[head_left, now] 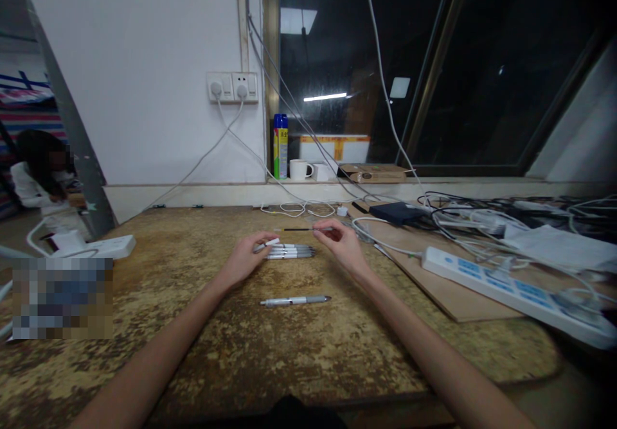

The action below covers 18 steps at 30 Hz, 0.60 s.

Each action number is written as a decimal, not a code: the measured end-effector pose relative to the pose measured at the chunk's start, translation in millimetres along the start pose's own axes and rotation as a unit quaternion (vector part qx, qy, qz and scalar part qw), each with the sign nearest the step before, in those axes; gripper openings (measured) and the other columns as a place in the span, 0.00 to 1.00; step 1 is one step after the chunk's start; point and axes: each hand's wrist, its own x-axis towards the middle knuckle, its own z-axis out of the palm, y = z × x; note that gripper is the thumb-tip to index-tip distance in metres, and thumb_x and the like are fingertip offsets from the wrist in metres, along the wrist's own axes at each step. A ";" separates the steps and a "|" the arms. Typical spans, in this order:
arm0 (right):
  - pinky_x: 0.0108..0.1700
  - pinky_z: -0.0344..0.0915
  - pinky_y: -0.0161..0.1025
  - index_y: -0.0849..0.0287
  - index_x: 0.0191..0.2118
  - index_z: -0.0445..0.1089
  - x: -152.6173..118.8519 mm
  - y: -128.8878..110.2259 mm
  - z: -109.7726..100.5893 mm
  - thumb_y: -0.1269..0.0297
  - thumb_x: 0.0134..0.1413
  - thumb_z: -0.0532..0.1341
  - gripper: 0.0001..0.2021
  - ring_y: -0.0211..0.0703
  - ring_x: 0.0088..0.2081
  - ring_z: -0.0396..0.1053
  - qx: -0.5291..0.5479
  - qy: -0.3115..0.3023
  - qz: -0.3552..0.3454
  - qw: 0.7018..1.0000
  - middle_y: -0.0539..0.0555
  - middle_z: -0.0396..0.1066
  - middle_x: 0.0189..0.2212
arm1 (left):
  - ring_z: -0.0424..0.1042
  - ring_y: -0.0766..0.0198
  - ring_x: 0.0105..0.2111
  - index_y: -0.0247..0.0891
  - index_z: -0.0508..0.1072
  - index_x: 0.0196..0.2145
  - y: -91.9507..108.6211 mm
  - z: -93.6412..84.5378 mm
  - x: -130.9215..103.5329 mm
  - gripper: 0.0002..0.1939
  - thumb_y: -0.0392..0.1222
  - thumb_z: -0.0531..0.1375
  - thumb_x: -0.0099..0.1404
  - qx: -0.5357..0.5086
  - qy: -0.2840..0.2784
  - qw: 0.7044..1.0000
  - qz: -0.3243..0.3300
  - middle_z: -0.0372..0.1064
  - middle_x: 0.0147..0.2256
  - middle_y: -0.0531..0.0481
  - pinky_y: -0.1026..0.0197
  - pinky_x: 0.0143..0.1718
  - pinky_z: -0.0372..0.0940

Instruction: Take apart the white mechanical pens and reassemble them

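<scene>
Pinched in my left hand (pixel 245 257) is a white pen barrel (pixel 270 243), its end pointing to the right. My right hand (pixel 340 244) has thumb and fingers closed on the right end of a thin pen refill (pixel 297 229) with a dark ink column. The refill lies level and points left, apart from the barrel. Several white and grey pens (pixel 292 251) are lined up side by side on the table between my hands. Closer to me a single white pen with a grey grip (pixel 295 300) lies crosswise.
The worn wooden table (pixel 231 352) carries a power strip (pixel 511 288) and a brown board (pixel 448 300) at right, beneath tangled cables. Another power strip (pixel 108 248) sits at left. A mug (pixel 299 170) and spray can (pixel 280 146) stand on the windowsill. A person (pixel 45 178) is at far left.
</scene>
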 end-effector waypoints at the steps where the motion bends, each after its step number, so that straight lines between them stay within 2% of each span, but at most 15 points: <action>1: 0.50 0.70 0.46 0.58 0.36 0.76 -0.2 -0.4 0.2 0.55 0.51 0.68 0.12 0.47 0.44 0.73 0.001 -0.001 0.000 1.000 0.57 0.76 0.41 | 0.72 0.55 0.52 0.40 0.77 0.50 -0.1 -0.1 0.0 0.16 0.46 0.56 0.70 0.003 0.002 1.000 0.002 0.75 0.51 0.45 0.52 0.58 0.62; 10: 0.49 0.70 0.45 0.58 0.37 0.77 -1.2 -2.0 0.7 0.56 0.52 0.68 0.11 0.48 0.44 0.73 0.007 -0.003 0.000 1.000 0.57 0.76 0.40 | 0.71 0.53 0.52 0.41 0.76 0.53 -2.1 -2.1 0.4 0.18 0.47 0.56 0.71 0.018 -0.007 1.000 0.005 0.74 0.52 0.45 0.51 0.58 0.60; 18: 0.49 0.70 0.46 0.57 0.37 0.78 -0.2 1.0 -0.2 0.55 0.52 0.68 0.11 0.49 0.45 0.73 0.012 -0.002 -0.001 1.000 0.57 0.77 0.41 | 0.72 0.53 0.50 0.40 0.76 0.54 -3.0 -2.3 2.5 0.19 0.44 0.57 0.69 0.008 -0.007 1.000 0.003 0.74 0.51 0.44 0.53 0.57 0.62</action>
